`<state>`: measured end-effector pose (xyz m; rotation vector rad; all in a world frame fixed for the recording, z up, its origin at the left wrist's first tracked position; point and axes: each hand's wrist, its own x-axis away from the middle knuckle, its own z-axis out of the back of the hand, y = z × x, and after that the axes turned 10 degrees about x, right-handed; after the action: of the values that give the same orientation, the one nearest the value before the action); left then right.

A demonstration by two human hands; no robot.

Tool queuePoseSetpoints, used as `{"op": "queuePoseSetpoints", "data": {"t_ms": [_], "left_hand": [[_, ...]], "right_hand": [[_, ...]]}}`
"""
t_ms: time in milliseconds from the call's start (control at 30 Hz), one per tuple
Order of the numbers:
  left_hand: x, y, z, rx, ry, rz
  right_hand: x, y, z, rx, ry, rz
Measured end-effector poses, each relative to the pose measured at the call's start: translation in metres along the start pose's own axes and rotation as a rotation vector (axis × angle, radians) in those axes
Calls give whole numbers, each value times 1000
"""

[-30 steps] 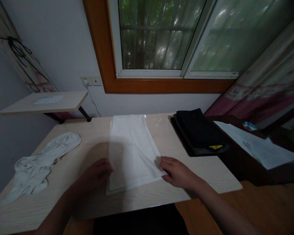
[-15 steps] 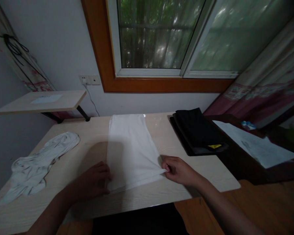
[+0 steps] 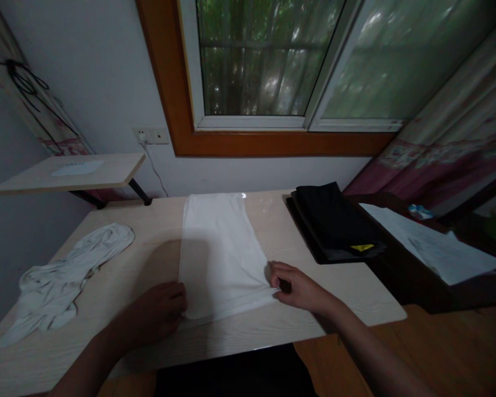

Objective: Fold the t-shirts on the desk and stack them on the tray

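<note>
A white cloth (image 3: 223, 253), perhaps a folded garment, lies flat on the table in front of me. It is narrower at the far end and wider towards me. My left hand (image 3: 167, 306) is closed on its near left corner, the fingertips pinched at the edge. At the near right corner, my right hand (image 3: 291, 284) pinches the cloth between thumb and fingers, drawing small creases there. Farther left lies a crumpled white garment (image 3: 66, 278), apart from both hands.
On the pale wooden table (image 3: 248, 342), a stack of folded black cloth (image 3: 330, 218) sits at the right. A small raised shelf (image 3: 74, 171) stands back left. Beyond the right edge, a dark surface carries a white sheet (image 3: 430, 242). A window (image 3: 273, 66) is behind.
My left hand has closed onto the near left corner of the cloth, moving slightly down. My right hand has shifted a little left, still at the right corner.
</note>
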<state>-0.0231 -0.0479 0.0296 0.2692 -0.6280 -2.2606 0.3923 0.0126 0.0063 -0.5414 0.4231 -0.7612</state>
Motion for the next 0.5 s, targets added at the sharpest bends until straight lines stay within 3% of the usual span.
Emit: {"op": "queuePoseSetpoints", "data": {"t_ms": [200, 367, 500], "left_hand": [[12, -9, -1, -5, 41, -24], [19, -4, 8, -64, 53, -25], [21, -1, 2, -69, 68, -37]], "right_hand": [[3, -7, 3, 56, -1, 4], [6, -17, 7, 173, -19, 17], [6, -23, 7, 273, -68, 54]]}}
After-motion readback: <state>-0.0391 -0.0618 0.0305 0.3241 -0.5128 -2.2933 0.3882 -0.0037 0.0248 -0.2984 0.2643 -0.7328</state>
